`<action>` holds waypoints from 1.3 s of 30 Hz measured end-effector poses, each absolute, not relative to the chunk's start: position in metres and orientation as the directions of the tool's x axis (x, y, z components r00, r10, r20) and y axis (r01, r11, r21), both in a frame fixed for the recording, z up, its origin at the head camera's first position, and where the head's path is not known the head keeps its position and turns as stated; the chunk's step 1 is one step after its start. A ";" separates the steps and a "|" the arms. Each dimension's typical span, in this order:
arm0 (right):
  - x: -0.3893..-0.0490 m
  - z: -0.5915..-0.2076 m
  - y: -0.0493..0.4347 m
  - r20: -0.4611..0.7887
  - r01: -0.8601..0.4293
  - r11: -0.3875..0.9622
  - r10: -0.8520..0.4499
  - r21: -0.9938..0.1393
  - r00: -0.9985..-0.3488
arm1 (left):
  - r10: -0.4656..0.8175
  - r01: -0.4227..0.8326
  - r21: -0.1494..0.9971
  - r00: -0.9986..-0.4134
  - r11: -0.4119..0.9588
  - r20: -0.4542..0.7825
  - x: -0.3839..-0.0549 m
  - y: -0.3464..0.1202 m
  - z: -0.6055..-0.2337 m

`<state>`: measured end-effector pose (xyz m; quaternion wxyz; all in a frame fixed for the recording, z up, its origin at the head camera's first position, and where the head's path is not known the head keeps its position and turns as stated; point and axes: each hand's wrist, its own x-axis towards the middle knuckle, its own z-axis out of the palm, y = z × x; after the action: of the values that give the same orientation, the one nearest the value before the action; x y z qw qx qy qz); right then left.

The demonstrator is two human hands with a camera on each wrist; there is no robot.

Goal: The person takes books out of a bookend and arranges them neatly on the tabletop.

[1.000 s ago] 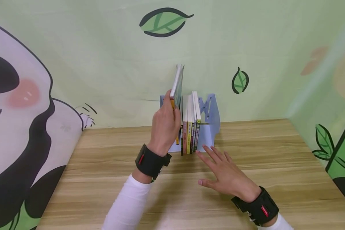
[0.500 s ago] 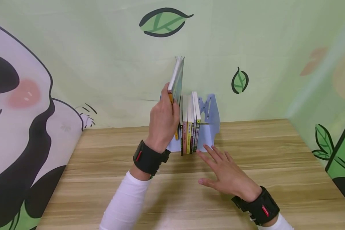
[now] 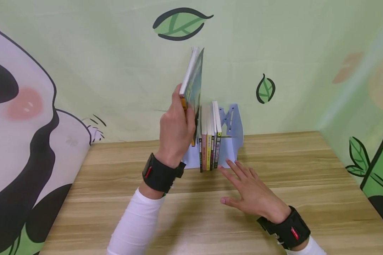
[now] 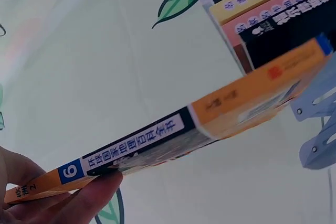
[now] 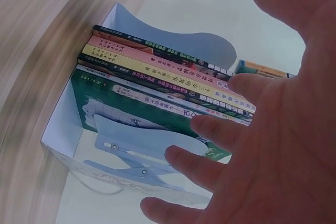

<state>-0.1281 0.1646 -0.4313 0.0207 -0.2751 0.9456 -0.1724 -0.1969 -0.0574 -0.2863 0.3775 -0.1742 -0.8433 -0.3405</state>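
My left grip [image 3: 175, 132] is clamped on an orange-spined book [image 3: 195, 83] beside standing books [image 3: 208, 152] in a blue rack [image 3: 228, 150]; my right grip [image 3: 255, 196], fingers apart, is nearby.

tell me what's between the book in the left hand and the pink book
A black book, at the end of the row, comes between the held book and the pink book; the left wrist view shows it.

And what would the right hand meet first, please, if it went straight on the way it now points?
The right hand would probably meet the standing books first, though depth is unclear and the blue rack could come sooner.
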 end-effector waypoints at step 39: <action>-0.149 -0.358 0.183 0.547 -0.678 0.658 -0.453 -0.328 -0.704 | -0.102 0.698 0.386 -0.412 0.604 0.905 -0.159 -0.074 -0.272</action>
<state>-0.1490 0.1828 -0.3576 -0.2143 -0.3196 0.8848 -0.2628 -0.1591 -0.0745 -0.2718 0.5037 -0.2010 -0.7404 -0.3971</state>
